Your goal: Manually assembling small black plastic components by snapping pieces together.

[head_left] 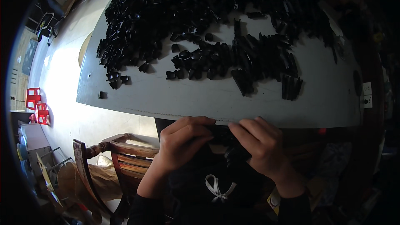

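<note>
At the table's near edge, above my lap, my left hand (183, 142) is closed in a pinch. Close by on the right, my right hand (261, 146) has its fingers bent together. Between the fingertips is a dark black plastic piece (222, 134), which both hands grip; its exact shape is lost in shadow. More black pieces (234, 156) seem to lie just below, beside my right hand. Beyond my hands, short curved black plastic pieces (200, 60) and longer black strips (258, 56) lie loose on the grey table (166, 100).
A large heap of black pieces (146, 12) covers the far side of the table. One piece (102, 95) sits alone near the left corner. A wooden chair (131, 158) stands at left, with red stools (42, 113) farther off. A wall socket (367, 95) is at right.
</note>
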Demonstrator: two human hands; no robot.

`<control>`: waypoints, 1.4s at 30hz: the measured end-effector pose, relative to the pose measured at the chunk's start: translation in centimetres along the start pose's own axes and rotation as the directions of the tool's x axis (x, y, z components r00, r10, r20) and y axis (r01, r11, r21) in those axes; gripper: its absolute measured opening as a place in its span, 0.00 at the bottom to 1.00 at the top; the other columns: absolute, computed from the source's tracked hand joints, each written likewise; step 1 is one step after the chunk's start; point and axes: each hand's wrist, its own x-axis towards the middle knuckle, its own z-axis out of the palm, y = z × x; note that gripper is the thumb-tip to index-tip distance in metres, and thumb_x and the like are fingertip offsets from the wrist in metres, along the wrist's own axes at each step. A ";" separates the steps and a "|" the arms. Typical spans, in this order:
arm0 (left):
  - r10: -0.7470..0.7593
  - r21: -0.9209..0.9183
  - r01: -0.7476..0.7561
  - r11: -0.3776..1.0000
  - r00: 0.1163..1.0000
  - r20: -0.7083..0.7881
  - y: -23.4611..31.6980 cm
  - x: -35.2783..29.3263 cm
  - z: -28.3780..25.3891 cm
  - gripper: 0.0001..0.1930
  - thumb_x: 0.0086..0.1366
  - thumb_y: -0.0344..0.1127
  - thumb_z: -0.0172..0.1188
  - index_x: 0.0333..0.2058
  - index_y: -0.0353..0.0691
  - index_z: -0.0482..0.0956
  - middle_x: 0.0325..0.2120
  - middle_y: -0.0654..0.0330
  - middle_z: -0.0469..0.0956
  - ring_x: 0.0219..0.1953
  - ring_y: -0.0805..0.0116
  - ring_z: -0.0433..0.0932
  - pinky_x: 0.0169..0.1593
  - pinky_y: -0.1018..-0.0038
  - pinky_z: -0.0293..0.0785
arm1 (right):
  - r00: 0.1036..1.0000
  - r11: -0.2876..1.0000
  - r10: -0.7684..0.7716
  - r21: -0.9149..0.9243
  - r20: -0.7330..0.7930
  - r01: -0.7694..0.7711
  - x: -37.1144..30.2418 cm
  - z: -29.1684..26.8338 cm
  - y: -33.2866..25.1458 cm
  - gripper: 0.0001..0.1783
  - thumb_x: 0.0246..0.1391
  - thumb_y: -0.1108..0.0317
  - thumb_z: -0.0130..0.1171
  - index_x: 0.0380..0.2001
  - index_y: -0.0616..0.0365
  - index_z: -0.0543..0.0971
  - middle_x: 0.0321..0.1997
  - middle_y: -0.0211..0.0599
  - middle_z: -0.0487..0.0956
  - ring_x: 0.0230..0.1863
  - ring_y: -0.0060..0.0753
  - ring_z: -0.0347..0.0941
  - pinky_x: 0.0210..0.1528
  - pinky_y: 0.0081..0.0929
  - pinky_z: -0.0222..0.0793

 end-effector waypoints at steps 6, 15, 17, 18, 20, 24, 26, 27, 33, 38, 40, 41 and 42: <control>0.034 0.008 -0.034 0.999 0.999 0.010 -0.1 -0.3 0.1 0.09 0.45 0.21 0.68 0.26 0.36 0.78 0.36 0.53 0.81 0.37 0.61 0.82 0.38 0.73 0.78 | 0.999 1.000 -0.024 0.001 0.030 0.024 -0.3 -0.1 0.1 0.12 0.42 0.79 0.58 0.35 0.66 0.80 0.31 0.39 0.74 0.27 0.34 0.74 0.25 0.26 0.71; 0.103 -0.090 -0.095 0.991 0.991 0.081 -0.2 -1.0 -0.2 0.08 0.47 0.25 0.68 0.27 0.35 0.79 0.37 0.50 0.81 0.40 0.57 0.81 0.43 0.69 0.77 | 0.996 0.996 -0.026 0.090 0.081 0.019 -0.4 -0.6 -0.2 0.11 0.44 0.74 0.60 0.34 0.66 0.80 0.29 0.39 0.74 0.26 0.32 0.74 0.24 0.25 0.71; 0.099 -0.251 -0.071 0.965 0.990 0.101 -0.5 -0.6 -0.1 0.08 0.53 0.32 0.66 0.29 0.34 0.79 0.39 0.49 0.81 0.43 0.54 0.80 0.48 0.65 0.75 | 0.993 0.991 -0.089 0.103 0.077 0.080 -0.5 -0.2 -0.2 0.11 0.41 0.77 0.60 0.33 0.64 0.79 0.26 0.33 0.72 0.25 0.27 0.73 0.21 0.20 0.70; 0.100 -0.406 -0.043 0.913 0.988 0.120 -0.5 -0.4 0.0 0.13 0.59 0.39 0.63 0.30 0.32 0.80 0.40 0.48 0.81 0.45 0.51 0.79 0.52 0.61 0.72 | 0.993 0.991 -0.091 0.106 0.077 0.082 -0.5 0.1 -0.3 0.11 0.41 0.77 0.60 0.33 0.64 0.79 0.26 0.33 0.72 0.25 0.27 0.73 0.21 0.20 0.70; -0.143 -0.695 0.142 0.705 0.988 0.057 1.2 -0.7 2.1 0.26 0.67 0.52 0.51 0.33 0.29 0.79 0.39 0.45 0.80 0.48 0.46 0.77 0.58 0.56 0.66 | 0.963 0.960 -0.263 0.115 0.057 0.256 -0.6 0.7 -1.3 0.09 0.43 0.75 0.61 0.31 0.62 0.80 0.26 0.32 0.73 0.24 0.27 0.74 0.22 0.22 0.72; 0.050 -0.732 0.124 0.669 0.976 0.211 1.0 -1.0 2.5 0.32 0.71 0.54 0.39 0.32 0.27 0.80 0.32 0.41 0.81 0.43 0.43 0.79 0.53 0.56 0.72 | 0.951 0.937 -0.309 0.170 -0.012 0.306 -1.3 1.6 -2.3 0.03 0.43 0.74 0.59 0.26 0.59 0.80 0.28 0.32 0.76 0.32 0.30 0.79 0.28 0.25 0.76; 0.036 -0.741 0.166 0.651 0.968 0.248 0.9 -1.5 2.7 0.33 0.71 0.55 0.39 0.32 0.27 0.80 0.33 0.41 0.81 0.44 0.44 0.79 0.53 0.57 0.72 | 0.960 0.938 -0.278 0.207 -0.025 0.277 -1.3 2.2 -2.7 0.05 0.43 0.75 0.59 0.28 0.61 0.79 0.30 0.36 0.77 0.30 0.31 0.79 0.28 0.25 0.76; 0.023 -0.748 0.207 0.630 0.958 0.285 0.8 -1.7 2.7 0.33 0.70 0.57 0.40 0.32 0.28 0.80 0.35 0.41 0.80 0.45 0.45 0.79 0.53 0.58 0.71 | 0.969 0.938 -0.246 0.244 -0.034 0.247 -1.5 2.6 -2.9 0.07 0.44 0.76 0.58 0.31 0.63 0.79 0.31 0.39 0.78 0.28 0.33 0.79 0.28 0.25 0.77; -0.064 0.057 0.076 0.995 0.979 -0.194 -3.1 -0.3 0.7 0.14 0.62 0.41 0.55 0.35 0.34 0.78 0.28 0.53 0.76 0.31 0.57 0.75 0.37 0.66 0.70 | 0.957 0.997 -0.003 0.074 0.290 -0.019 -3.0 3.9 -1.5 0.25 0.40 0.65 0.69 0.42 0.64 0.76 0.42 0.44 0.75 0.39 0.41 0.77 0.41 0.29 0.76; -0.067 0.592 0.278 0.757 0.933 -0.352 -5.3 2.8 -1.6 0.07 0.61 0.30 0.56 0.38 0.37 0.76 0.26 0.56 0.73 0.31 0.56 0.74 0.35 0.64 0.69 | 0.995 0.994 0.103 0.041 0.015 -0.103 -0.9 2.5 0.7 0.18 0.43 0.68 0.69 0.38 0.61 0.77 0.37 0.40 0.75 0.35 0.37 0.76 0.34 0.30 0.75; -0.121 0.603 0.300 0.739 0.940 -0.320 -5.6 3.7 -1.3 0.06 0.60 0.32 0.58 0.35 0.38 0.75 0.27 0.56 0.73 0.33 0.56 0.74 0.36 0.63 0.69 | 0.970 0.960 0.197 -0.174 -0.144 -0.221 1.4 2.9 2.6 0.13 0.44 0.71 0.67 0.33 0.62 0.76 0.35 0.38 0.73 0.31 0.36 0.74 0.30 0.30 0.72; -0.109 0.653 0.284 0.702 0.949 -0.295 -5.7 3.7 -1.4 0.06 0.60 0.33 0.58 0.34 0.39 0.75 0.27 0.56 0.73 0.33 0.56 0.74 0.36 0.63 0.69 | 0.967 0.945 0.221 -0.219 -0.126 -0.245 2.2 3.6 3.7 0.13 0.44 0.71 0.67 0.32 0.61 0.76 0.36 0.38 0.73 0.31 0.36 0.74 0.31 0.30 0.72; -0.099 0.701 0.266 0.662 0.958 -0.269 -5.7 3.6 -1.6 0.06 0.59 0.33 0.59 0.32 0.39 0.74 0.27 0.56 0.73 0.34 0.56 0.74 0.36 0.64 0.69 | 0.963 0.927 0.245 -0.263 -0.110 -0.266 2.5 4.4 4.4 0.12 0.44 0.71 0.67 0.31 0.61 0.75 0.36 0.37 0.73 0.31 0.36 0.74 0.31 0.30 0.72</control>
